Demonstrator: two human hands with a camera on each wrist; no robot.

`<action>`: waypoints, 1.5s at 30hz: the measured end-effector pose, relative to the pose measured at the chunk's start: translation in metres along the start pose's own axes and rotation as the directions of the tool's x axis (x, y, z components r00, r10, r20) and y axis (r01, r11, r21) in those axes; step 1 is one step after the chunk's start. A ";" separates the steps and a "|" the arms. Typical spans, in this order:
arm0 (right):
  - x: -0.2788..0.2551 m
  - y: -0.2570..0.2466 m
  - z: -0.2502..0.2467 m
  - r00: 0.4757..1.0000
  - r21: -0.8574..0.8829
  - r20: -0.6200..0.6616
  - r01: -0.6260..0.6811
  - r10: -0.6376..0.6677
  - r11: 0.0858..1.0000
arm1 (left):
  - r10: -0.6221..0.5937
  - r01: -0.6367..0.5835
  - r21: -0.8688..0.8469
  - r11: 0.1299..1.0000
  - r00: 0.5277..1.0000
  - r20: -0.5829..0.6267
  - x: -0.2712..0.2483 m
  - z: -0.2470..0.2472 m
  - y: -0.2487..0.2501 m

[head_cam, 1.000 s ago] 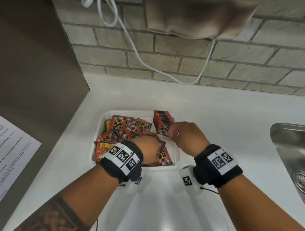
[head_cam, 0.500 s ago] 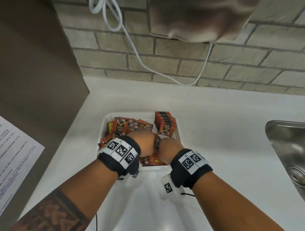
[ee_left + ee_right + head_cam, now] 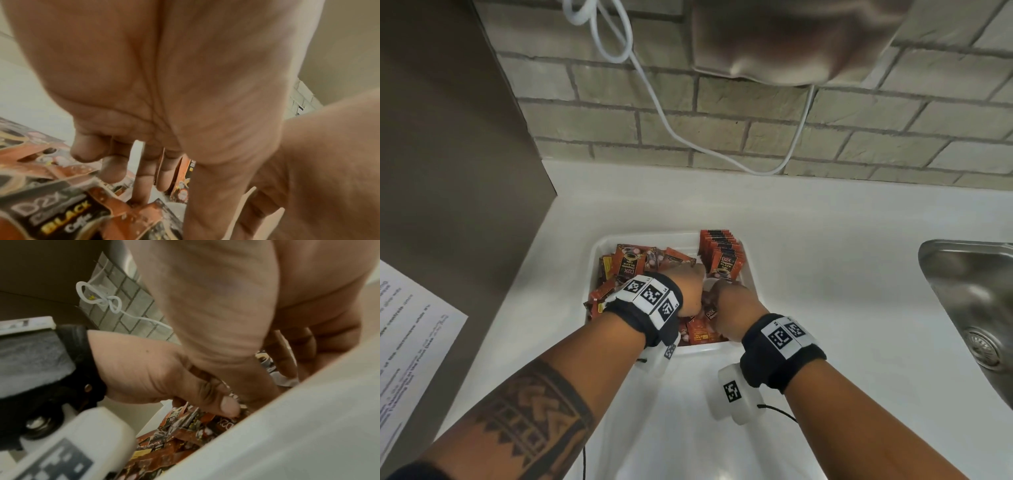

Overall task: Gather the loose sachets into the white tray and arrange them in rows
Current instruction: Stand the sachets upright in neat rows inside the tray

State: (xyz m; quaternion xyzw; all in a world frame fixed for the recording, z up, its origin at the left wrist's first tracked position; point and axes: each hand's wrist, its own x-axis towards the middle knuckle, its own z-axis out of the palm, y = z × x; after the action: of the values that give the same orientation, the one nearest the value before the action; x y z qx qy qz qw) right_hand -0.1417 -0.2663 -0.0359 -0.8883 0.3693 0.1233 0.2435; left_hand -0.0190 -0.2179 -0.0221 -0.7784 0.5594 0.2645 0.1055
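Note:
A white tray (image 3: 698, 348) on the white counter holds a loose pile of red-and-black coffee sachets (image 3: 627, 263) on its left and middle. A neat row of upright sachets (image 3: 722, 262) stands at its far right. Both hands are down in the middle of the tray, touching each other. My left hand (image 3: 685, 284) grips a few sachets, their edges showing between its fingers (image 3: 144, 170) and its thumb (image 3: 226, 406) pressing on them. My right hand (image 3: 732, 303) pinches a sachet (image 3: 710, 313) beside the left hand; its fingertips are hidden. The tray wall (image 3: 287, 434) fills the right wrist view's lower right.
A steel sink (image 3: 969, 291) lies at the right edge of the counter. A printed sheet (image 3: 410, 342) sits on the brown surface to the left. A white cable (image 3: 654, 96) hangs on the brick wall under a beige appliance (image 3: 791, 41).
My right hand has drawn back from the upright row to the middle of the tray and now meets my left hand. The left hand has shifted slightly forward over the pile.

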 end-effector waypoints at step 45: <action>-0.001 0.005 -0.028 0.990 0.219 0.118 0.047 -0.074 0.975 | -0.097 0.101 -0.082 0.991 0.994 0.057 0.005 -0.006 -0.026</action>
State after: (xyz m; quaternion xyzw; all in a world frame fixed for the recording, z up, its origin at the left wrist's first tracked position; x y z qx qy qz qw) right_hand -0.1452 -0.2837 -0.0134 -0.8579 0.3374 0.1303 0.3649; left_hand 0.0084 -0.2155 -0.0235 -0.8018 0.5054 0.3029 0.1000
